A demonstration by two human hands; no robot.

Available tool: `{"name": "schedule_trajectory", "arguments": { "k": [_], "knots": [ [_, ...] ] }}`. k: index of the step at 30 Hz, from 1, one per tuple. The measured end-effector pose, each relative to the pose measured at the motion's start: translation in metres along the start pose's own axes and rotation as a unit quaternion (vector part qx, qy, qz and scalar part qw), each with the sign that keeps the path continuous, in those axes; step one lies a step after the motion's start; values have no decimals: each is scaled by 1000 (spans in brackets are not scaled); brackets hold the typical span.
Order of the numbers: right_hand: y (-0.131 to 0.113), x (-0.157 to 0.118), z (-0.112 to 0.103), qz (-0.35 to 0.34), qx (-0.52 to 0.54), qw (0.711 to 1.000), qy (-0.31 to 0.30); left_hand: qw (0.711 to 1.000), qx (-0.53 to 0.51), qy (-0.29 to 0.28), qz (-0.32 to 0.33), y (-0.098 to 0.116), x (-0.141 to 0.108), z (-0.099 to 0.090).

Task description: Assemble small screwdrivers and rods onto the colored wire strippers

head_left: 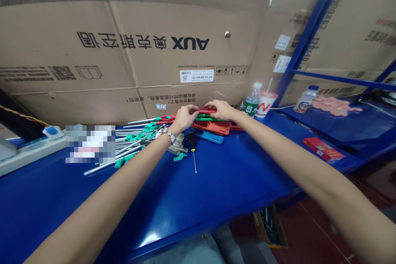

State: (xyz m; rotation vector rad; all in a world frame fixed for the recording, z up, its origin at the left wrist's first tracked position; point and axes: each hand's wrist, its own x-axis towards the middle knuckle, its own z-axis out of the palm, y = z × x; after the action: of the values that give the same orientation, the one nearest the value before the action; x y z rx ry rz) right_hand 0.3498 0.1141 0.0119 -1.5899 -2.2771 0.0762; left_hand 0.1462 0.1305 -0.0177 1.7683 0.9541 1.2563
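My left hand (pixel 187 118) and my right hand (pixel 221 109) meet at the back of the blue table, fingers pinched on a red lighter casing (pixel 206 111). Its far side and part of its length are hidden by the fingers. Just below it lie orange long-nosed lighter casings (pixel 213 127) and a blue casing (pixel 210 136). A green casing (pixel 227 117) shows behind them. Left of my left hand is a heap of metal lighter tubes (pixel 131 147) with teal plastic parts (pixel 148 132). Nearer me rests a black-and-yellow screwdriver (pixel 194 153), its tip pointing toward me.
A large cardboard box (pixel 161 12) stands behind the table (pixel 229 189). To the right are a green-labelled bottle (pixel 253 101), a lidded cup (pixel 266 104), a white bottle (pixel 306 100) and a red box (pixel 322 149). A power strip (pixel 34 152) lies at left.
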Motion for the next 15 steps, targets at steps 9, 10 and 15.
{"name": "schedule_trajectory", "arguments": {
  "k": [9,10,15],
  "knots": [
    [1,-7,10,-5,142,986,90,1000,7,-12,7,-1,-10,9],
    [-3,-8,11,-12,134,986,102,1000,14,-7,11,1,-14,4],
    [-33,3,24,-72,90,989,93,994,78,13,78,13,-53,-50]
  ]
}}
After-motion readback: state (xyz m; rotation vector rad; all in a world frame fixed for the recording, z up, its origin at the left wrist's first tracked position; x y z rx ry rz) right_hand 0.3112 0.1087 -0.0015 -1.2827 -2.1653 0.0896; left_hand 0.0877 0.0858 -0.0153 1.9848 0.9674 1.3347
